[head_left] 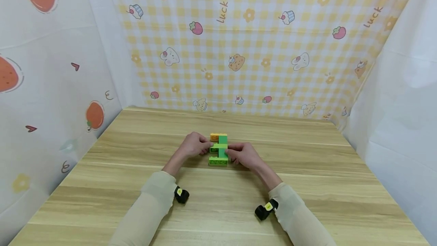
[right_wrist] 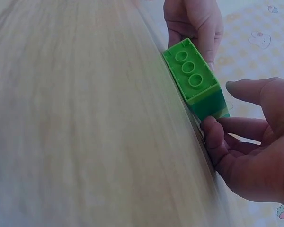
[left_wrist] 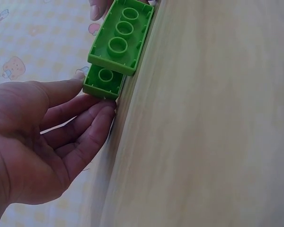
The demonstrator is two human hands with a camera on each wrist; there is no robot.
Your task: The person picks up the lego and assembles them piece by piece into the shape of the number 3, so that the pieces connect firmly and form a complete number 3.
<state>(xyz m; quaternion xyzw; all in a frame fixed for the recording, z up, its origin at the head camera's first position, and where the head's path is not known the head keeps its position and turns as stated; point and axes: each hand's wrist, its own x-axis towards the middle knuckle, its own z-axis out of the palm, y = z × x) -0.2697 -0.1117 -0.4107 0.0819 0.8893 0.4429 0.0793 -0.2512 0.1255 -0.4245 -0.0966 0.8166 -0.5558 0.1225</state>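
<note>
A toy building-brick assembly point(head_left: 223, 153) rests on the table in the head view. It joins light green bricks, dark green bricks and an orange brick point(head_left: 214, 137) at the far end. My left hand point(head_left: 195, 145) pinches the left end of the middle light green brick point(left_wrist: 97, 85) between thumb and fingers. On the other side, my right hand point(head_left: 245, 155) holds the dark green part point(right_wrist: 209, 105), thumb above and fingers at its lower edge. The near light green brick point(right_wrist: 191, 71) shows its hollow underside with round tubes in both wrist views.
The wood-grain table point(head_left: 218, 204) extends around the hands. A yellow checked cloth point(head_left: 222, 67) hangs behind it, with white cloth at both sides. Black wrist cameras point(head_left: 181, 195) sit on both cream sleeves.
</note>
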